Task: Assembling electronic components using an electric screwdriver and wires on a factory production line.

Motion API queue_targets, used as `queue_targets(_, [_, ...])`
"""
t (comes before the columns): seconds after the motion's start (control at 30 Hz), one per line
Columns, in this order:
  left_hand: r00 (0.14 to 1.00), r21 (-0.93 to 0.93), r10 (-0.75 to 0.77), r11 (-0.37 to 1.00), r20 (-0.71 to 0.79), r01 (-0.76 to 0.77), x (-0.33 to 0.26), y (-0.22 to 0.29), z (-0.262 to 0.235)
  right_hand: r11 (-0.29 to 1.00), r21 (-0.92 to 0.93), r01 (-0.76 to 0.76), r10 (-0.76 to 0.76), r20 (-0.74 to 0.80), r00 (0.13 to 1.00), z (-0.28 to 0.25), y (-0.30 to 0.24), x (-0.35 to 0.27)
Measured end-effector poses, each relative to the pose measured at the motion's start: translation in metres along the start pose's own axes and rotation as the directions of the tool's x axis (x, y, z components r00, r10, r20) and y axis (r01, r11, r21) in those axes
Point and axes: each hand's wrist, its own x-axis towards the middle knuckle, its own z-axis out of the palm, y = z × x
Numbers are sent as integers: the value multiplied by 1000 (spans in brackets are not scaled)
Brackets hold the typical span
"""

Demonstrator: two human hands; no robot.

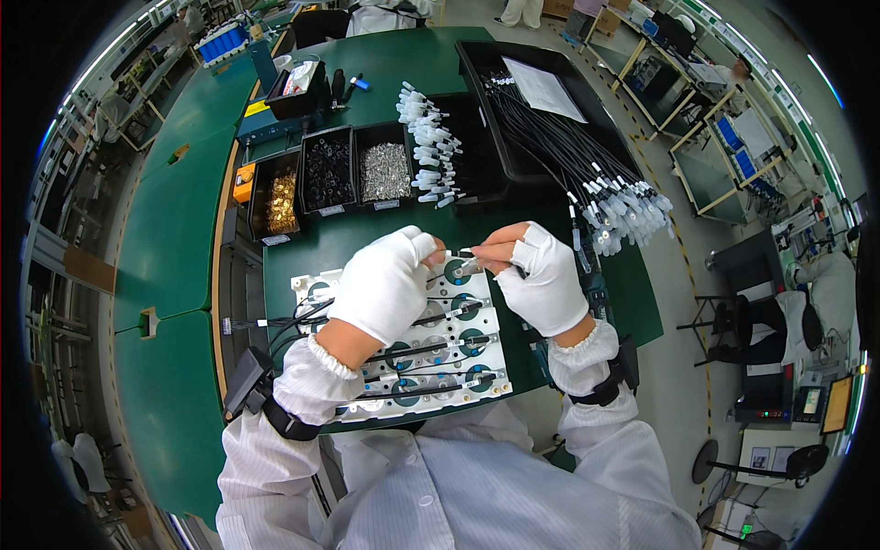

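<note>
My left hand (385, 282) and my right hand (539, 280), both in white fingerless gloves, face each other above the far edge of a white fixture plate (486, 373). The bare fingertips of each are pinched together. A small pale piece, perhaps a cable end, shows at the right fingertips; what the left fingers hold is hidden by the glove. Black cables (426, 349) lie in rows across the plate, over round teal openings (480, 378). More black cables (295, 323) run off the plate's left side.
Beyond my hands stand bins of gold parts (282, 203), black parts (328, 171) and silver parts (386, 171). A black tray (477, 69) at the far right carries bundled cables (559, 128) with white-capped ends (623, 215). The green table (632, 302) ends at my body.
</note>
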Motion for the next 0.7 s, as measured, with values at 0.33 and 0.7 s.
queue_targets(0.33, [986,294,-57,956,159,8,-3,14,5,990,-104,-99,111,118,987,-2,-4,-6])
queue_targets(0.7, [974,354,-51,926,-222,129,-33,-24,-71,993,-120,-14,27,104,994,2,1,-8])
